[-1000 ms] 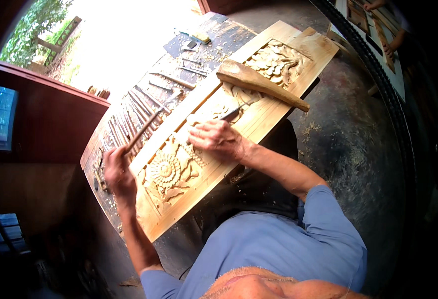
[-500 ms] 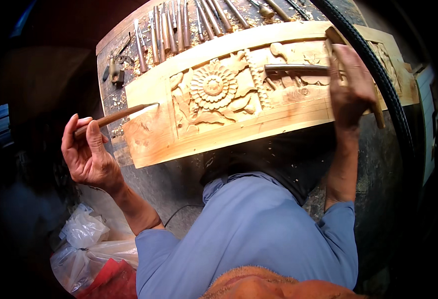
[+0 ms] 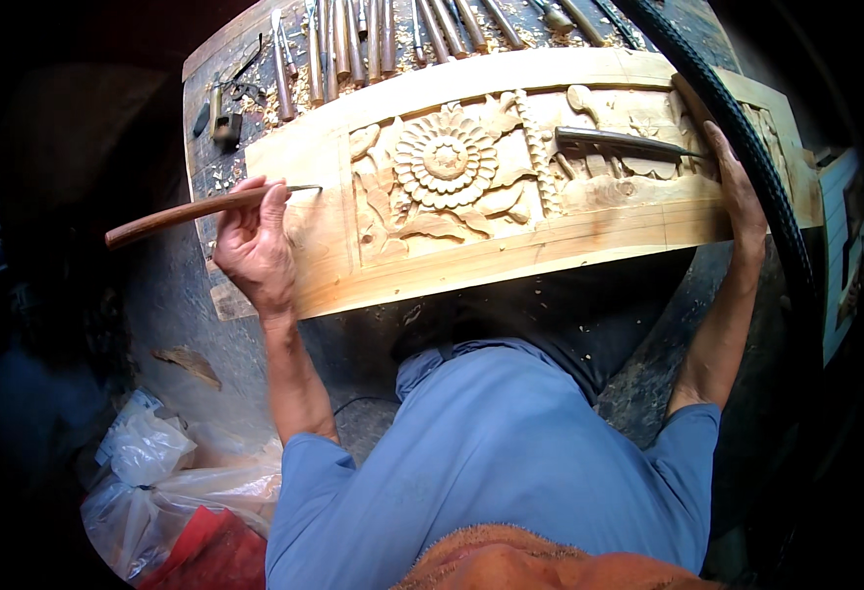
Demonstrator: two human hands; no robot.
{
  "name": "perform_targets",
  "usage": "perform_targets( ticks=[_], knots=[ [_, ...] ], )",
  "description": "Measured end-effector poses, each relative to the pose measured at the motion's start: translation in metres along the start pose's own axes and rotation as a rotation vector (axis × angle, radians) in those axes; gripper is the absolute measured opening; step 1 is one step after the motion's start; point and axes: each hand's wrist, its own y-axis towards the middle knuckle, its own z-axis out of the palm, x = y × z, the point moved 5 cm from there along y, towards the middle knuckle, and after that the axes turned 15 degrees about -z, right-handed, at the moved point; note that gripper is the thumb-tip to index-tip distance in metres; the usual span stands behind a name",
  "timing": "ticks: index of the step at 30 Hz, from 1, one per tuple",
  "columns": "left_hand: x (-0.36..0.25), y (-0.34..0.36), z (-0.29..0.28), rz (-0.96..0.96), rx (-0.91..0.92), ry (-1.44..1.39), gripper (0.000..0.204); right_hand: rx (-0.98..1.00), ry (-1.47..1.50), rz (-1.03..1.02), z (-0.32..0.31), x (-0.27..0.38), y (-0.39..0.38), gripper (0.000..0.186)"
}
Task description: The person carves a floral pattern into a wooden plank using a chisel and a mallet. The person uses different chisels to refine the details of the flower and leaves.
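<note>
My left hand grips a wooden-handled chisel, held sideways with its metal tip over the plain left end of a pale carved panel. A round carved flower with petals and leaves fills the left section. My right hand, at the panel's right part, is closed on a wooden mallet, partly hidden behind a thick dark cable. Another dark chisel lies across the middle carving, its thin end near my right fingers.
Several carving tools lie in a row among shavings on the worn bench behind the panel. A dark cable crosses the right side. Plastic bags and red material lie at the lower left, a white board at the right.
The view has swung round. My left hand has moved rightward onto the panel's left end with its chisel. My right hand has left the middle carving for the mallet, shifting right.
</note>
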Motion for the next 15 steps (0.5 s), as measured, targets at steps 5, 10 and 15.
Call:
perform_targets(
  ticks=[5,10,15],
  knots=[
    [0.009,-0.011,0.023,-0.006,0.068,0.032,0.020,0.034,0.044,0.061,-0.005,0.016,0.010,0.071],
    [0.012,-0.025,0.030,-0.021,0.011,0.019,0.019,-0.010,-0.236,0.026,-0.023,0.043,0.012,0.068],
    [-0.003,-0.048,0.050,-0.010,0.175,-0.098,0.032,-0.314,0.502,0.103,-0.082,0.068,0.000,0.054]
  ],
)
